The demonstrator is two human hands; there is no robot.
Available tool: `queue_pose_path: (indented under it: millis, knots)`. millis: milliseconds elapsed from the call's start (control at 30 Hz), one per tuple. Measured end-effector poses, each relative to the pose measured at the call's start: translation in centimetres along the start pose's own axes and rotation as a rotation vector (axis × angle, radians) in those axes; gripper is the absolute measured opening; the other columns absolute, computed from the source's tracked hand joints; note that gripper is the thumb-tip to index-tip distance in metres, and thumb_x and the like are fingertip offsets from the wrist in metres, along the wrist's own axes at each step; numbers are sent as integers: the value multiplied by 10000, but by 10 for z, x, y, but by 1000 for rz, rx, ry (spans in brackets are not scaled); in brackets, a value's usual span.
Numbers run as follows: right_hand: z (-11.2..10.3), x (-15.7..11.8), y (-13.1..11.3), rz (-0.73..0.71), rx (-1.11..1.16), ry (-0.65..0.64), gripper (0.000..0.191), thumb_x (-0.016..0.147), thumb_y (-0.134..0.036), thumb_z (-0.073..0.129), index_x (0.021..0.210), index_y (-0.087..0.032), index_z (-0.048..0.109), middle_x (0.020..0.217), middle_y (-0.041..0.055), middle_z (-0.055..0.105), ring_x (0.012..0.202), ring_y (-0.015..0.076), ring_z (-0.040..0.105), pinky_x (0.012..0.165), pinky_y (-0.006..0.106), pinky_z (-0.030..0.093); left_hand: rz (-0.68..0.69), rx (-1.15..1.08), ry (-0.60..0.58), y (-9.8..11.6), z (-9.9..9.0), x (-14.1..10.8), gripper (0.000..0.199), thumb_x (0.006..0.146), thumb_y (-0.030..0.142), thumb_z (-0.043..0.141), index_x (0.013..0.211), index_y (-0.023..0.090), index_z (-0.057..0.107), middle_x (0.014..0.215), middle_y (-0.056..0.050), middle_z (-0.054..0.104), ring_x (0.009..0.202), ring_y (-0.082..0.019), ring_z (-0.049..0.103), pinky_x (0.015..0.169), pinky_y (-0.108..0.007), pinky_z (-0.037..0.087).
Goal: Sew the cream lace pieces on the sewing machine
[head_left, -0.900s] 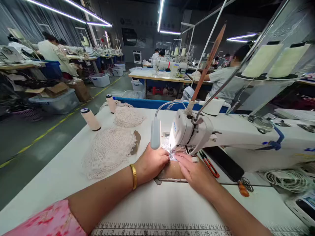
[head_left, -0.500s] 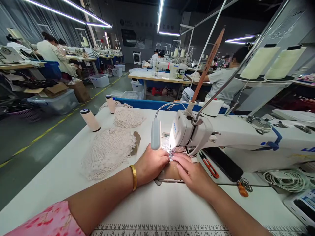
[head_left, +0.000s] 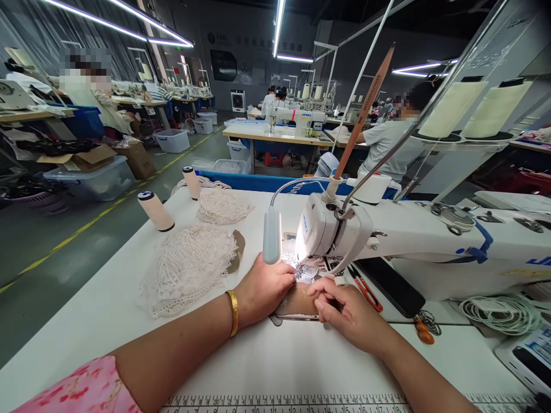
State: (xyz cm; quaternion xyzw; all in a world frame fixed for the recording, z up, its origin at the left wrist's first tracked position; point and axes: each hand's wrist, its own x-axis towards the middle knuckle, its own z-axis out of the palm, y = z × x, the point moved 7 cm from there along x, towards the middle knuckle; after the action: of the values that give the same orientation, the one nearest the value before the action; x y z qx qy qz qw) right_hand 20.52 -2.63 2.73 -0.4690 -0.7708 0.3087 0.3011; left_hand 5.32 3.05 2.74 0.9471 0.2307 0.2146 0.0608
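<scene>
A white sewing machine (head_left: pixel 318 229) has its lamp lit over the needle area. White lace (head_left: pixel 290 252) and a brown fabric piece (head_left: pixel 299 299) lie under and in front of its presser foot. My left hand (head_left: pixel 264 287) is closed at the left edge of this work, thumb and fingers pressed together on the fabric close to the needle. My right hand (head_left: pixel 346 310) is at the brown piece's right side, fingers curled, their tips at its surface. Whatever the right fingers may pinch is too small to make out.
Left of the machine lie a larger lace piece (head_left: pixel 187 269), a smaller lace piece (head_left: pixel 226 205) and two thread cones (head_left: pixel 155 212). Orange snips (head_left: pixel 365 289) and a black phone (head_left: pixel 391 287) lie under the machine arm. A ruler strip (head_left: pixel 279 402) runs along the front edge.
My right hand has drawn back from the needle toward the lower right, and its fingers have curled. My left hand stays by the presser foot.
</scene>
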Motion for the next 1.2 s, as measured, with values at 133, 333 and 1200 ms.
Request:
queue_pose_path:
  millis: [133, 333, 1200]
  knots:
    - [5, 1, 4, -65, -177, 37, 195, 1062, -276, 436, 1005, -261, 622, 725, -29, 624, 750, 218, 590, 924, 465, 437, -2, -4, 3, 0, 0, 0, 330, 1089, 171, 432, 990, 178, 747, 1119, -28, 789, 986, -222, 701, 916, -451, 366]
    - [8, 1, 7, -108, -302, 67, 239, 1084, -233, 404, 950, -249, 601, 751, 1, 621, 769, 232, 583, 843, 416, 433, -6, -10, -2, 0, 0, 0, 331, 1091, 174, 429, 999, 189, 747, 1124, -35, 789, 1007, -227, 705, 939, -452, 375]
    - [6, -1, -9, -225, -498, 49, 267, 913, -15, 427, 910, -229, 588, 996, 61, 692, 881, 256, 564, 769, 383, 470, -101, 27, -123, -3, -25, -2, 145, 988, 182, 582, 903, 198, 698, 877, -37, 645, 820, -208, 596, 741, -344, 446]
